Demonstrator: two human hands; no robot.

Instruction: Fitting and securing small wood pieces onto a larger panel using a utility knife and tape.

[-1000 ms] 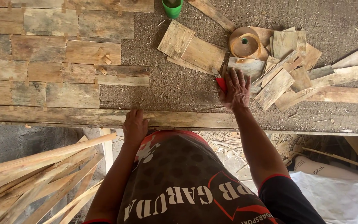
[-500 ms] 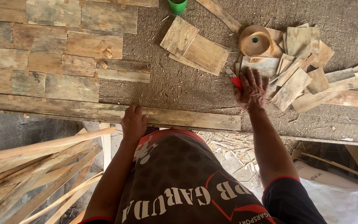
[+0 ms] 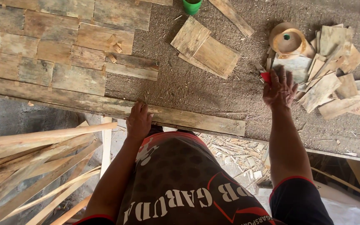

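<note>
A rough woodworking shop. The surface (image 3: 196, 87) is coated with sawdust and carries weathered planks (image 3: 55, 54) fitted edge to edge, a long board (image 3: 105, 106) along its near edge, and a heap of short offcuts (image 3: 334, 83) beside a roll of tape (image 3: 287, 41). Long wooden slats (image 3: 34, 158) lie stacked below, with shavings and splinters (image 3: 234, 154) on the floor.

You have two hands in view, the left hand (image 3: 138, 121) and the right hand (image 3: 279, 87). On the desk (image 3: 196, 87) sit one long plank (image 3: 105, 106), one green cup (image 3: 192, 6), one roll of tape (image 3: 287, 41) and one small red tool (image 3: 266, 76). Two flat square boards (image 3: 207, 48) lie stacked. The loose offcuts (image 3: 330, 79) are too jumbled to count.
</note>
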